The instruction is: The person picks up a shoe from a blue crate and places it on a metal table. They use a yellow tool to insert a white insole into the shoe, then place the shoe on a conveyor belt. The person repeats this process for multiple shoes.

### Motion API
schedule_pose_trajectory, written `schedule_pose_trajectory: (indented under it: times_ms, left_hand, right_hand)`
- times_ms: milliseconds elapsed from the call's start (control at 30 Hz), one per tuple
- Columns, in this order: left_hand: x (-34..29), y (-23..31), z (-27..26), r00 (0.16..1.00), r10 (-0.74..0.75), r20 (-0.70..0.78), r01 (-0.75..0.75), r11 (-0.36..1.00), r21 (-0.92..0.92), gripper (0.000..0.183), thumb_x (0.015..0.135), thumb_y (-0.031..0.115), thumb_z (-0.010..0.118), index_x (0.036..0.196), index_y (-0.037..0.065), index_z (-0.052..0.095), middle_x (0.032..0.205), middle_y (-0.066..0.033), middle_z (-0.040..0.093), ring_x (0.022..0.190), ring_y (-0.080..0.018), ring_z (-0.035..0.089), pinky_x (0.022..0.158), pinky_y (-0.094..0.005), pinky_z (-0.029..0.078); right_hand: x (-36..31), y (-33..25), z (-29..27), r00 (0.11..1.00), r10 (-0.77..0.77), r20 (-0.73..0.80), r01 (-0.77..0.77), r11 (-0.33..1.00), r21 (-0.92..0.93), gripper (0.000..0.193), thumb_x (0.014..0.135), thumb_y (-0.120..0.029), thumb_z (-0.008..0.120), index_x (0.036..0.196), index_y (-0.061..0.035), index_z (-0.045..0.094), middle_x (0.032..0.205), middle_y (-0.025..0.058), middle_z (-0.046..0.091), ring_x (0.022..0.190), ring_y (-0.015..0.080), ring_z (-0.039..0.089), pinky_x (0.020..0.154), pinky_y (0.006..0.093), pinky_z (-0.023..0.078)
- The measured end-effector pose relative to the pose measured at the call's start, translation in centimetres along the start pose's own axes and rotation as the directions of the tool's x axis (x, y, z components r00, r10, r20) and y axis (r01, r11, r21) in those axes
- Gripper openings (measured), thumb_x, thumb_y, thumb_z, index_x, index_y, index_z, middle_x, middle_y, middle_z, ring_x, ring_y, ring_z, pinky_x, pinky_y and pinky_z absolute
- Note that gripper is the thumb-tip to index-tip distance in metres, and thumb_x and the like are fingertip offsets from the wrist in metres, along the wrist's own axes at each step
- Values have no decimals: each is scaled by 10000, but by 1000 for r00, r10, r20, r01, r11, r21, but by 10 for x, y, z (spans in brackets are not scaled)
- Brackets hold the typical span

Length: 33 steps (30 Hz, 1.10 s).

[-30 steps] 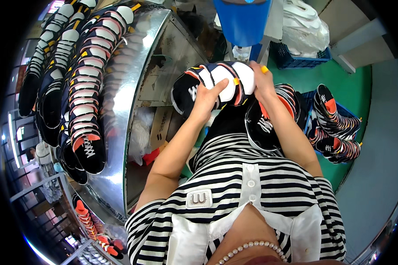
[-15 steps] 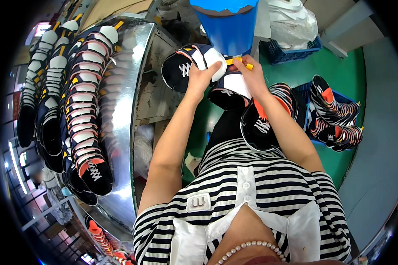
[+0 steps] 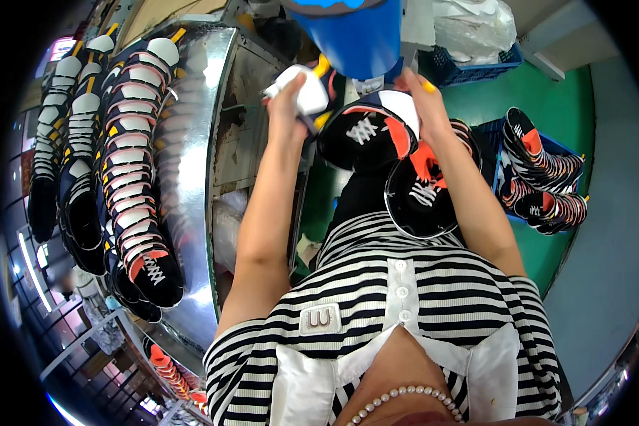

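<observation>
Upper (black toe, white laces, orange lining) is hanging just above the lap, its white heel at the R hand; R fingers are clamping on that heel, tips partly hidden. L hand is gripping a 2nd upper, blurred, white & dark w/ yellow tabs, near the first one's L side; L thumb is pressing on the white part, other fingers mostly out of sight. Lap upper, also black w/ white laces, is lying right below, partly under the R forearm. Blue bucket is standing just beyond both hands. Further L, nested rows of uppers are lying along a shiny metal table. Further R, more uppers are filling a blue crate on the green floor; another blue crate up top is holding a clear plastic bag.
</observation>
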State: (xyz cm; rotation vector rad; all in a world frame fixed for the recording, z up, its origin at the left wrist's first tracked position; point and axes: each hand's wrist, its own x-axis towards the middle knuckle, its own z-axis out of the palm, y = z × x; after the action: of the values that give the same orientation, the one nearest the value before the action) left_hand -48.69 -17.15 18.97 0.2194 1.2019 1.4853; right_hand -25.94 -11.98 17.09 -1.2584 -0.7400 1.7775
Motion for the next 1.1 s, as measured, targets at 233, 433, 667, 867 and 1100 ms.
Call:
schedule_pose_trajectory:
  times_ms: [233,433,667,867,1100]
  left_hand:
    - [-115,-47,7,985,171,24,-158,839,520,329,836,193,686,1089,10,578,972,-50,631,864,-118,588,782,-257,466]
    - [-80,-37,30,965,240,106,-262,888,378,345,794,89,693,1105,-5,577,1013,-71,644,905,-159,618,795,-291,486]
    - [-27,-19,20,911,373,177,-399,686,608,327,703,170,750,915,-45,626,856,-107,661,768,-176,622,712,-306,478]
    - [-10,-3,34,993,-20,114,-16,951,308,293,744,66,697,989,-77,624,914,-128,668,785,-194,663,710,-304,527]
    - [11,-8,32,985,-174,1,173,980,98,352,759,58,692,1043,-108,565,965,-202,650,821,-292,673,734,-405,562]
  right_hand:
    - [-25,43,31,998,-16,-67,23,994,111,343,887,-376,614,822,-44,560,780,35,566,736,119,517,652,293,439]
    - [-29,29,32,986,-92,142,98,995,-33,262,879,-304,637,912,-63,537,799,-1,508,667,62,439,548,228,334]
    - [10,21,13,954,-123,273,97,990,106,138,883,-147,627,892,-42,538,766,28,581,635,88,570,538,202,422]
    - [18,15,11,961,44,272,-102,974,203,135,899,-147,609,863,-32,548,770,41,604,688,120,623,637,199,505]
    - [41,9,22,973,-24,231,-35,968,249,69,876,-37,515,818,-10,538,719,58,570,591,127,547,520,219,438]
